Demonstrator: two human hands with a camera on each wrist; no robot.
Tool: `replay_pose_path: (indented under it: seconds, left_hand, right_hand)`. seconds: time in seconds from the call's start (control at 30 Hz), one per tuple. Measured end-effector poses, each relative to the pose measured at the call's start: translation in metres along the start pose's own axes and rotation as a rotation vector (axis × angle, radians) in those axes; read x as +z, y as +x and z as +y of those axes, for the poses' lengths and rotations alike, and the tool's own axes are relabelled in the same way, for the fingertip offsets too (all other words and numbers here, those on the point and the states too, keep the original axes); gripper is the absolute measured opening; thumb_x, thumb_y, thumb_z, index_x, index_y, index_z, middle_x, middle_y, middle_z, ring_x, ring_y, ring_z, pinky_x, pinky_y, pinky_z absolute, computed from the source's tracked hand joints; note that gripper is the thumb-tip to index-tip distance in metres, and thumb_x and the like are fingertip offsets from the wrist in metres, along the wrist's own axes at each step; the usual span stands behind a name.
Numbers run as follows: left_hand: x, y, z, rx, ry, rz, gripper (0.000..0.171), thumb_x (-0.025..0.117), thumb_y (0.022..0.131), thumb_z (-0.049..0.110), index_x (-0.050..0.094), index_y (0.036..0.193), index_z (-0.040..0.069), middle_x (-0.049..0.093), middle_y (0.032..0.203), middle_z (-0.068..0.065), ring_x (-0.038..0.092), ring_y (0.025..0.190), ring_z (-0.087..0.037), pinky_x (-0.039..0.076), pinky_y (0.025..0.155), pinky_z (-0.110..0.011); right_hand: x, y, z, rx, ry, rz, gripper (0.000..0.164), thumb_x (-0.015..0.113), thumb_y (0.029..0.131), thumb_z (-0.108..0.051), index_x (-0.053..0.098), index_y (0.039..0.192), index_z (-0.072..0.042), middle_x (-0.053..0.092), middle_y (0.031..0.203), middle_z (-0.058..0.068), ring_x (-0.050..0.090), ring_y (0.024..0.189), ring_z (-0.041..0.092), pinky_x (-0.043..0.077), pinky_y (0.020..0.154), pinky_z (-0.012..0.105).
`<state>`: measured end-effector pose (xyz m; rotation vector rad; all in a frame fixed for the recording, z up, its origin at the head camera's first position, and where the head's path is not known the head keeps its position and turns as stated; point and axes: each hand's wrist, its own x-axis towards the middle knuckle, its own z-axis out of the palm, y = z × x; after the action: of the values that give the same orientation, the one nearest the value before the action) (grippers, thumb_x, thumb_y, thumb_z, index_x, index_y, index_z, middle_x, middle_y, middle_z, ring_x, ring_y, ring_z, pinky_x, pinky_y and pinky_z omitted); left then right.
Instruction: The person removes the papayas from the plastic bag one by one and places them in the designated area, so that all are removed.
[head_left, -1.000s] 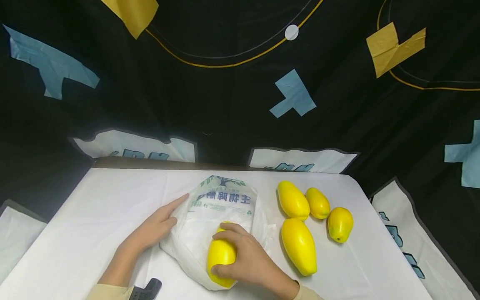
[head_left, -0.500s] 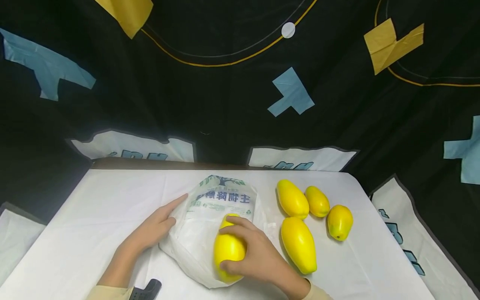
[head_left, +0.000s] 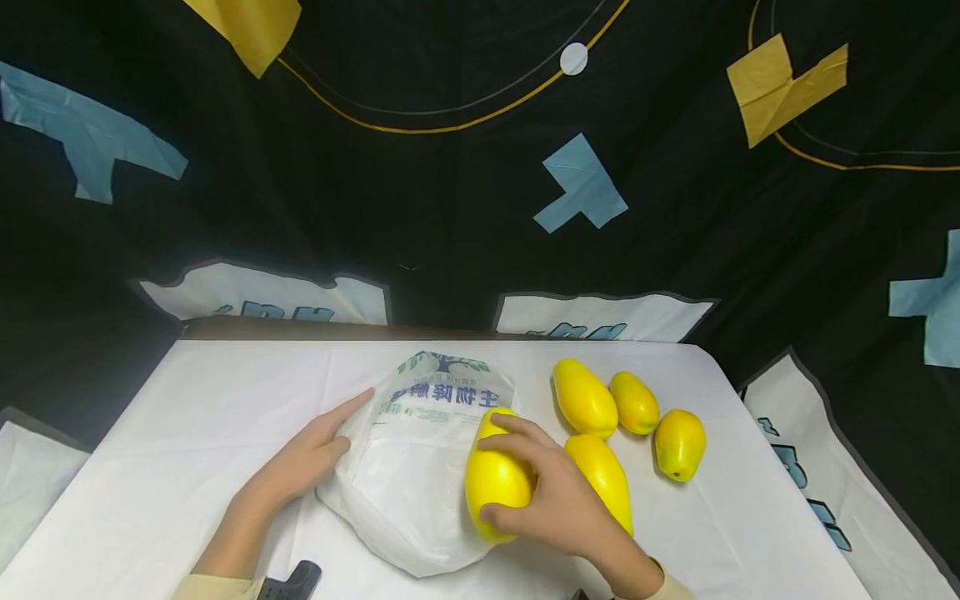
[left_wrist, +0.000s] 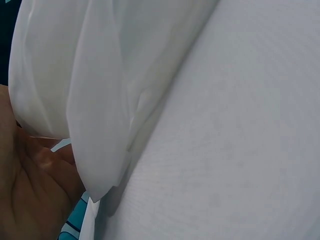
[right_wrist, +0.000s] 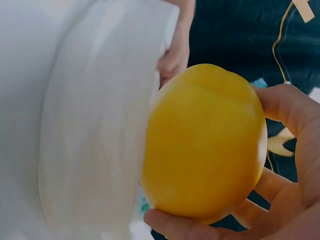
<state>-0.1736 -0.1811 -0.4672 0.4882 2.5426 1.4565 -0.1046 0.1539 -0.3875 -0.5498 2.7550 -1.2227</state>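
Note:
A white plastic bag (head_left: 420, 492), printed with a tree and blue characters, bulges on the white table. My left hand (head_left: 311, 454) holds its left side, index finger stretched out along the edge. In the left wrist view, bag folds (left_wrist: 97, 110) cover part of the palm, and the other fingers are mostly hidden behind them. My right hand (head_left: 551, 492) grips a smooth yellow papaya-like fruit (head_left: 495, 479) upright at the bag's right side, fingers on its far end and thumb on its near end. In the right wrist view this fruit (right_wrist: 205, 145) overlaps the bag's edge.
Several more yellow fruits lie right of the bag: a long one (head_left: 585, 398), a small one (head_left: 635, 402), a rounder one (head_left: 680, 446), and one (head_left: 603, 475) partly behind my right hand. A black cloth (head_left: 450, 200) with tape patches hangs behind the table (head_left: 247, 375).
My right hand has carried the fruit rightward and slightly away from me, from over the bag's near part to its right side. The left hand and bag stay about where they were.

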Motion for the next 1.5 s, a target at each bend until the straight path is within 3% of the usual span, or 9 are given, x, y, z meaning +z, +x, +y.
replay_pose_path:
  seconds: [0.4,0.87,1.23,1.5]
  left_hand:
    - [0.001,0.0,0.0,-0.013,0.005,-0.002,0.068,0.039,0.091,-0.003,0.028,0.155,0.016,0.025,0.159,-0.013,0.016,0.145,-0.039,0.012,0.115,-0.061]
    - [0.001,0.0,0.001,-0.029,0.005,-0.002,0.067,0.038,0.092,-0.002,0.027,0.155,0.017,0.024,0.159,-0.011,0.016,0.145,-0.037,0.012,0.116,-0.059]
    - [0.001,0.0,0.002,-0.052,0.016,-0.007,0.066,0.039,0.093,0.0,0.026,0.156,0.019,0.023,0.16,-0.011,0.015,0.145,-0.038,0.011,0.115,-0.06]
    - [0.0,0.001,0.0,-0.044,0.019,-0.01,0.067,0.04,0.093,0.001,0.027,0.155,0.021,0.023,0.16,-0.009,0.016,0.145,-0.037,0.012,0.115,-0.06]
  right_hand:
    - [-0.039,-0.018,0.015,0.065,-0.048,0.117,0.066,0.089,0.062,-0.022,0.063,0.118,-0.046,0.039,0.145,-0.023,0.039,0.131,0.015,0.048,0.096,0.045]
    - [-0.07,-0.047,0.036,0.109,-0.074,0.2,0.064,0.09,0.064,-0.021,0.063,0.119,-0.042,0.04,0.144,-0.021,0.047,0.119,0.02,0.051,0.078,0.038]
    - [-0.088,-0.067,0.051,0.133,-0.106,0.241,0.064,0.089,0.068,-0.022,0.062,0.123,-0.038,0.039,0.147,-0.016,0.044,0.125,0.022,0.055,0.079,0.036]
    - [-0.096,-0.084,0.061,0.276,-0.116,0.273,0.063,0.087,0.07,-0.034,0.061,0.127,-0.031,0.038,0.149,-0.007,0.04,0.128,0.034,0.054,0.084,0.053]
